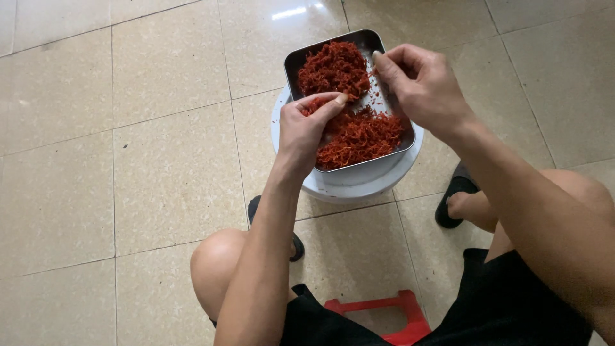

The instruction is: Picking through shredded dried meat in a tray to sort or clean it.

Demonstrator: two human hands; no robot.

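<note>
The red shredded strands (349, 102) fill most of a square metal tray (368, 40): a dense heap toward its far end, a looser, more orange spread toward the near end, and a bare strip of metal along the right wall. The tray rests on a round white stand (359, 186) that sits on the tiled floor (128, 160).

Taking the tray as the landmark, the left hand (306, 128) lies over its near-left corner, thumb and forefinger pressed together on a small tuft of strands at the middle of the heap. The right hand (419, 83) hovers over the tray's right wall, its fingers curled in and pinched at the tips; whether they hold a strand is too small to tell.

Nearer the person than the tray, two bare knees flank it, with a black slipper (451, 192) on the foot at its near-right and another dark slipper partly hidden behind the left forearm. A red plastic stool (384, 307) shows between the legs, nearest of all.

As a judgement, the step in hand is teasing clumps apart between the two hands. The next pull calls for a light pinch on both sides of one tuft, drawn apart low over the tray so loose strands fall back inside its walls rather than onto the floor.
</note>
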